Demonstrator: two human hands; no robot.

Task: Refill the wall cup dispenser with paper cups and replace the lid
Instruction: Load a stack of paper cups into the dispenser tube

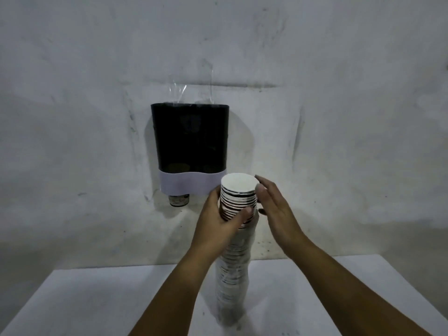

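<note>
A tall stack of paper cups (238, 200) stands upright on the white table (97, 299), its lower part in a plastic sleeve (232, 275). My left hand (218, 214) is wrapped around the bare upper cups. On the stack's right, my right hand (274, 204) has its fingers spread, and the fingertips touch the top cups. The dark cup dispenser (190, 141) with a pale band hangs on the wall to the upper left. One cup (179, 200) pokes out of its bottom. Clear plastic (178, 92) sticks up from the dispenser's top. I see no lid.
A rough grey wall (339, 117) fills the background. The table's far edge meets the wall below the dispenser.
</note>
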